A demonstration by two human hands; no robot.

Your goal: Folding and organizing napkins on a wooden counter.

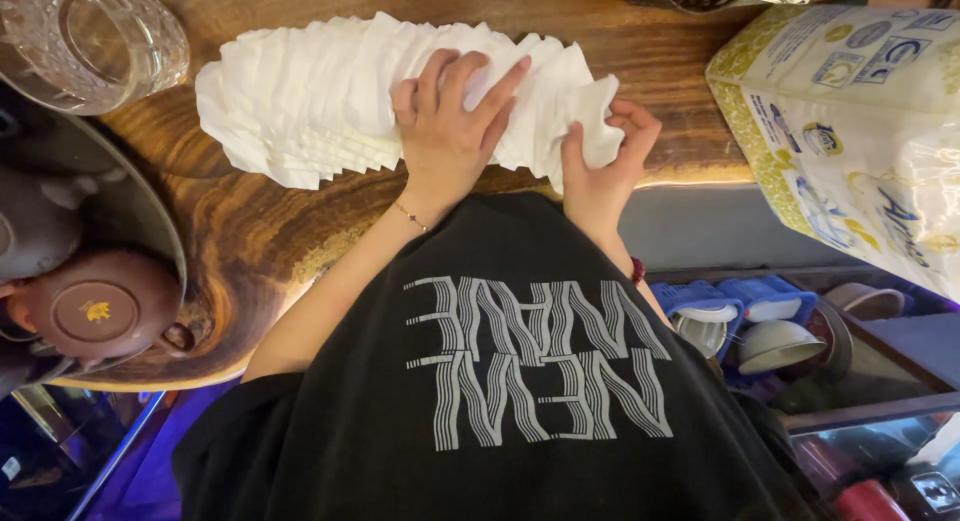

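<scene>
The wooden counter (250, 221) carries everything, its near edge curving toward the person in a black shirt (500, 381). At the right end, partly over the near edge, stands a large white and yellow-green bag (850, 121), tilted. A dark tray (130, 211) sits at the left end and reaches past the near edge; on it lie a brown upturned cup (95, 306) and a dark teapot (35, 226). A clear cut-glass tumbler (90, 36) lies on its side at the far left corner.

A fanned row of white napkins (310, 101) stretches across the middle of the counter, close to the near edge, each sheet overlapping the next.

The left hand (450, 121) lies flat on the row, fingers spread and pressing down on the sheets, not clenched. The right hand (610, 161), just beside it at the right end of the row, pinches the last napkin (595, 116) between thumb and fingers and lifts its edge.

Below the counter on the right, a shelf holds blue racks (735, 296) and white bowls (775, 346).
</scene>
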